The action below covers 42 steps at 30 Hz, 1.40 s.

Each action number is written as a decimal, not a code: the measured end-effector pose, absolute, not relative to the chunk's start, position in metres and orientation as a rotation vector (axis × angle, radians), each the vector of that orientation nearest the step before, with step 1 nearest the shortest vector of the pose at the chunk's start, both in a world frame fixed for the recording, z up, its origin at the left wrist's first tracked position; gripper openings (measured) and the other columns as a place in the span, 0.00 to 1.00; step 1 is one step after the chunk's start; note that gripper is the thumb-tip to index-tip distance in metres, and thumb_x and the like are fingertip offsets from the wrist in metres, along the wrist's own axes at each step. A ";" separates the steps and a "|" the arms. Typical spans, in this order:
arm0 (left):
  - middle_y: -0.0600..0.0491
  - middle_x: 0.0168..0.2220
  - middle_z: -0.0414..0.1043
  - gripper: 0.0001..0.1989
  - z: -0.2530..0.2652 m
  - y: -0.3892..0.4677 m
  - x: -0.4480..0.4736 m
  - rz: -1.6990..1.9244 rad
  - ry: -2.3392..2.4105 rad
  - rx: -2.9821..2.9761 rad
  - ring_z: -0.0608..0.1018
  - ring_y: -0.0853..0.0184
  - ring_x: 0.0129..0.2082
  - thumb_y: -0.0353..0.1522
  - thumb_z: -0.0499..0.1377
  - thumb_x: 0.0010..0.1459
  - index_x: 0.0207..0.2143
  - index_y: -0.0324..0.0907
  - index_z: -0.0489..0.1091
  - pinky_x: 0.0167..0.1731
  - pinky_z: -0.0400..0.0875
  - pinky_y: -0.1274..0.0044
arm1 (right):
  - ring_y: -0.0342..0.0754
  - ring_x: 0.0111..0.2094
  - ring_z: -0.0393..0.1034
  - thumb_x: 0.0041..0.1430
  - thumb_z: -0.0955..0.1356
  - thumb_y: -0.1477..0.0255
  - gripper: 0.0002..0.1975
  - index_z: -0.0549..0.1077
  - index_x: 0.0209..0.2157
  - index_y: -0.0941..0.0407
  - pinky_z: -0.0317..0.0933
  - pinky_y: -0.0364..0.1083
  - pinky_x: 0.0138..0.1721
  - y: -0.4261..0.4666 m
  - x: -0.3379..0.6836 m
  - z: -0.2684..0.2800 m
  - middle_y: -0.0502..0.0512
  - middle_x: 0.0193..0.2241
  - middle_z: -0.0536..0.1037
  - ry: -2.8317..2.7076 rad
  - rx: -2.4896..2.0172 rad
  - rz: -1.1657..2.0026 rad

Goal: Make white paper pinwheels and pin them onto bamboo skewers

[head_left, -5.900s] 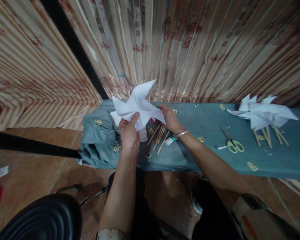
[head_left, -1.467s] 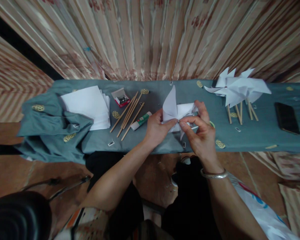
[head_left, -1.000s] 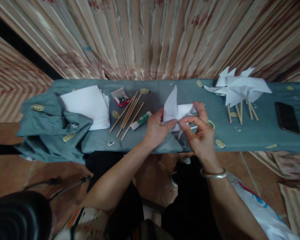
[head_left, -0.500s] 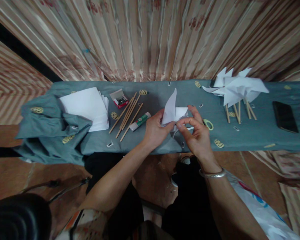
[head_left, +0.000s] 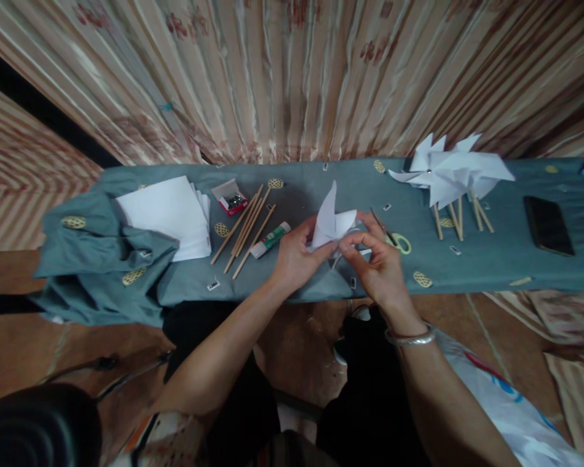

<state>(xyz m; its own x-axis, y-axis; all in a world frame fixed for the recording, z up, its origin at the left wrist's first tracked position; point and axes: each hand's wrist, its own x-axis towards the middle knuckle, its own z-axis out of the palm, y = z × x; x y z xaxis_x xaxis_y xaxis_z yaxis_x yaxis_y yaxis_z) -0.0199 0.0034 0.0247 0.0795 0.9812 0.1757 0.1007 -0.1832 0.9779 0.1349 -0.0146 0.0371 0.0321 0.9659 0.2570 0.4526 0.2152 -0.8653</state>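
Observation:
Between my hands is a white paper pinwheel [head_left: 327,217], its blades bent in toward the middle and one tip standing up. My left hand [head_left: 299,254] grips it from the left, thumb pressed near the centre. From the right, my right hand [head_left: 376,256] pinches at the centre with thumb and forefinger; whether a small pin is between them I cannot tell. Scissors [head_left: 399,242] with pale green handles lie just beyond my right hand, partly hidden by it. A glue stick [head_left: 270,240] rests on the cloth to the left of my left hand.
Several wooden sticks [head_left: 246,227] lie beside an opened red box of metal pins [head_left: 232,198]. White paper sheets [head_left: 168,214] are stacked at the left. Finished pinwheels on sticks [head_left: 460,172] and a black phone [head_left: 549,225] lie right, on the grey-green cloth [head_left: 292,285].
Both hands stay on the paper pinwheel, with fingers shifting slightly at its centre. More of the scissors shows beside my right hand. The view has shifted a little.

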 end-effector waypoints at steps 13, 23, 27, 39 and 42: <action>0.51 0.35 0.80 0.12 0.031 0.001 -0.026 1.207 1.229 1.434 0.78 0.64 0.32 0.32 0.65 0.50 0.38 0.38 0.76 0.32 0.69 0.77 | 0.55 0.64 0.56 0.54 0.71 0.67 0.04 0.75 0.30 0.52 0.44 0.61 0.65 -0.015 0.126 0.035 0.56 0.60 0.67 -1.489 -1.355 0.711; 0.52 0.31 0.80 0.10 0.028 0.001 -0.028 1.179 1.234 1.398 0.77 0.66 0.29 0.35 0.64 0.50 0.34 0.38 0.77 0.30 0.69 0.77 | 0.56 0.65 0.53 0.52 0.72 0.66 0.23 0.69 0.51 0.52 0.51 0.60 0.62 -0.014 0.122 0.029 0.62 0.63 0.61 -1.444 -1.410 0.614; 0.52 0.30 0.80 0.10 0.027 0.001 -0.028 1.175 1.261 1.406 0.77 0.66 0.29 0.35 0.64 0.49 0.33 0.38 0.77 0.30 0.68 0.77 | 0.60 0.66 0.50 0.50 0.73 0.60 0.39 0.60 0.61 0.54 0.48 0.63 0.63 -0.012 0.123 0.024 0.66 0.65 0.57 -1.402 -1.445 0.605; 0.52 0.30 0.79 0.10 0.027 0.002 -0.027 1.189 1.259 1.328 0.77 0.66 0.28 0.34 0.65 0.48 0.33 0.38 0.77 0.30 0.69 0.77 | 0.58 0.58 0.65 0.44 0.76 0.58 0.51 0.51 0.65 0.53 0.63 0.58 0.57 -0.008 0.121 0.014 0.67 0.62 0.62 -1.158 -1.319 0.866; 0.51 0.30 0.80 0.10 0.028 0.002 -0.027 1.194 1.260 1.314 0.77 0.65 0.29 0.34 0.65 0.47 0.32 0.38 0.77 0.30 0.70 0.77 | 0.55 0.46 0.74 0.45 0.76 0.60 0.51 0.49 0.65 0.53 0.70 0.56 0.49 -0.008 0.119 0.019 0.62 0.50 0.75 -1.115 -1.261 0.974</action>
